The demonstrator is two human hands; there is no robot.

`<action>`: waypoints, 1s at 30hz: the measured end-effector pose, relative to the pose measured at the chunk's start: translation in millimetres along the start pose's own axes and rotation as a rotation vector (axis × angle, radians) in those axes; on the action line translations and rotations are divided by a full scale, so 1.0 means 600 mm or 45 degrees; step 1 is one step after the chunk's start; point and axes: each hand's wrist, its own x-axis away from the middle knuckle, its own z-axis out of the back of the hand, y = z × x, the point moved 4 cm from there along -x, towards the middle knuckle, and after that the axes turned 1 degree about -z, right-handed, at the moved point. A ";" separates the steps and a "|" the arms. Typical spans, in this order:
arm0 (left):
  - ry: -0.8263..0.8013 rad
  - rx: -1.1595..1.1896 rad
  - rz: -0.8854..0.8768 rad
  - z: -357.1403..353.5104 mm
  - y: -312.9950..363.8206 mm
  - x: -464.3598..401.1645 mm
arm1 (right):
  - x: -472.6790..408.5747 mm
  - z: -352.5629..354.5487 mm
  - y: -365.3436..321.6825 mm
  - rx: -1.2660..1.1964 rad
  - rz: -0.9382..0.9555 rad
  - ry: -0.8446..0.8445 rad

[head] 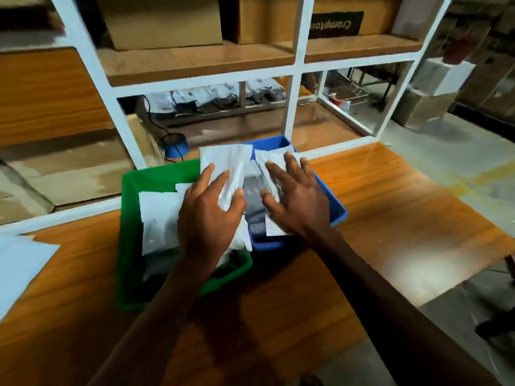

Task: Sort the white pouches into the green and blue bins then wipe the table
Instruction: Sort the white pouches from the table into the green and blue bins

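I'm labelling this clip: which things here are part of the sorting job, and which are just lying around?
Part of the job:
green bin
blue bin
white pouch gripped by left hand
white pouch under right hand
wooden table

Lying about:
cardboard boxes
white shelf frame
white sheet

— Behind the wooden table [390, 207]?
— A white-framed shelf unit [299, 65] with wooden boards, cardboard boxes [164, 20] on top.
— Lower down?
— Grey bags [223, 96] in a row, a dark cable [152, 118], a wire basket [348, 90].
— To the right?
— Grey concrete floor [459, 151], more boxes stacked [426, 104].
— Light?
— A bright patch glaring off the tabletop's right side.
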 end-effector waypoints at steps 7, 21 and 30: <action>0.193 -0.294 0.188 -0.017 0.011 -0.009 | -0.113 -0.113 0.002 0.016 0.154 -0.404; 0.217 -0.312 0.271 -0.021 -0.011 -0.018 | -0.147 -0.234 0.006 0.195 0.144 -0.725; 0.065 -0.205 0.205 -0.109 0.013 -0.057 | -0.095 -0.056 0.070 0.026 0.026 -0.316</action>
